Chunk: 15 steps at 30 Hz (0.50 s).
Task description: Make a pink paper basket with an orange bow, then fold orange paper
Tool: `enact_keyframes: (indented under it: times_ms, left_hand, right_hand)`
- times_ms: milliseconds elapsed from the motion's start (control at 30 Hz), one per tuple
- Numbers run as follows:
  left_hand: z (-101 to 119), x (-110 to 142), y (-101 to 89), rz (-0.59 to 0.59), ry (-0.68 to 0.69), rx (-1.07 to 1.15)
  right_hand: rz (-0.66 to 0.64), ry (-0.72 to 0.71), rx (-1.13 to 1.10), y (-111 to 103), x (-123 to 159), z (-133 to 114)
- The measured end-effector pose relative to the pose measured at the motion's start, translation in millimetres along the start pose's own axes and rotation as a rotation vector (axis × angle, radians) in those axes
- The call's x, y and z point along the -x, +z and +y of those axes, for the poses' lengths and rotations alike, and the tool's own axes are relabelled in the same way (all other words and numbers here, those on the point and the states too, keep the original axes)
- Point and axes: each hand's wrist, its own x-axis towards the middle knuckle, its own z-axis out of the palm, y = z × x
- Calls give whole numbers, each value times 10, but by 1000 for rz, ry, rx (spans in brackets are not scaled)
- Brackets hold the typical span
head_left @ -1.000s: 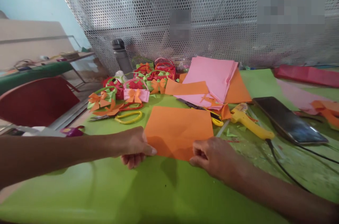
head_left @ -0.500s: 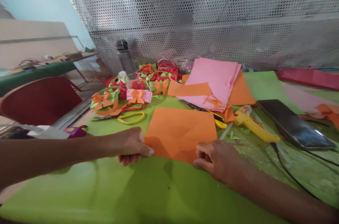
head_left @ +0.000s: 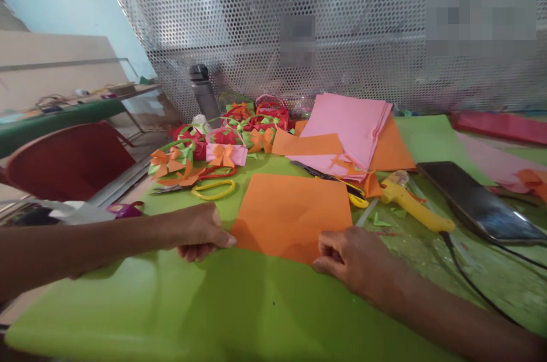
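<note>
Evidently steadying it flat, the left hand (head_left: 200,232) and right hand (head_left: 348,252) each pinch a near corner of the orange paper (head_left: 294,215) on the green table (head_left: 239,305)

Your left hand (head_left: 199,232) pinching the near left corner of an orange sheet (head_left: 294,215) on a green table (head_left: 239,305), your right hand (head_left: 348,253) pinching its near right corner, yellow glue gun (head_left: 408,202) and phone (head_left: 481,202) to the right, paper baskets (head_left: 222,139) and pink paper (head_left: 348,125) beyond.
</note>
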Motion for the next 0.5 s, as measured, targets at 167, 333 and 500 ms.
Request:
enact_keyframes:
  times_ms: [167, 333, 500]
  left_hand:
    - [-76, -1, -40, 18, 15, 7]
    - [-119, 25, -32, 24, 8, -26]
    - [-27, 114, -205, 7, 3, -106]
  right_hand:
    - [-15, 3, 3, -10, -3, -3]
    - [-4, 5, 16, -10, 3, -8]
    - [16, -5, 3, -17, 11, -18]
